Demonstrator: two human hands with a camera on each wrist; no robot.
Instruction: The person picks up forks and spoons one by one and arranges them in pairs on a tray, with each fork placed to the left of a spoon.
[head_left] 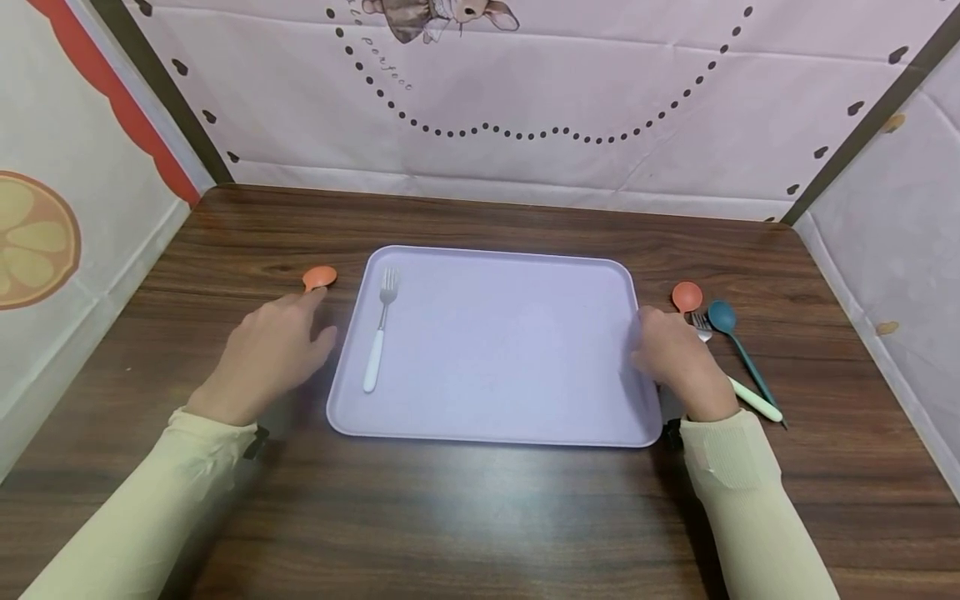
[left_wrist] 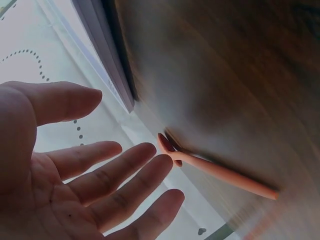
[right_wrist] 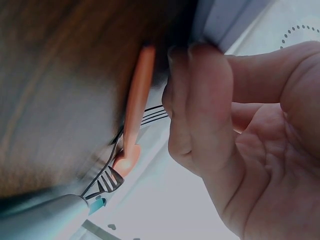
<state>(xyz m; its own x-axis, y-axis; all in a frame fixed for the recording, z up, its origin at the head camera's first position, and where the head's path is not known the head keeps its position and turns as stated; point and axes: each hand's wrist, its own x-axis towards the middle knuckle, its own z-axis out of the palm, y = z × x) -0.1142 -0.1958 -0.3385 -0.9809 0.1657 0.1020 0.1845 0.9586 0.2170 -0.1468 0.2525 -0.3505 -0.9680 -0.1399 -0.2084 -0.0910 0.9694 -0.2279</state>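
Note:
A lilac tray [head_left: 495, 350] lies on the table with a white-handled fork [head_left: 375, 358] on its left part. My left hand [head_left: 266, 350] hovers left of the tray, fingers loosely extended, close to an orange spoon [head_left: 320, 277]. Its palm holds nothing in the left wrist view, where the spoon's handle [left_wrist: 225, 175] shows past the fingertips. At the tray's right rim [right_wrist: 235, 22], my right hand [head_left: 675, 350] has its fingers curled and appears to pinch the rim; the contact is partly hidden. Beside those fingers is another orange spoon [right_wrist: 138, 95].
Right of the tray lie a teal spoon [head_left: 722, 317], a fork [head_left: 701, 323] and a pale green handle [head_left: 756, 400], partly covered by my right hand and close together. Printed cloth walls [head_left: 525, 158] stand behind and on both sides of the wooden table [head_left: 480, 517].

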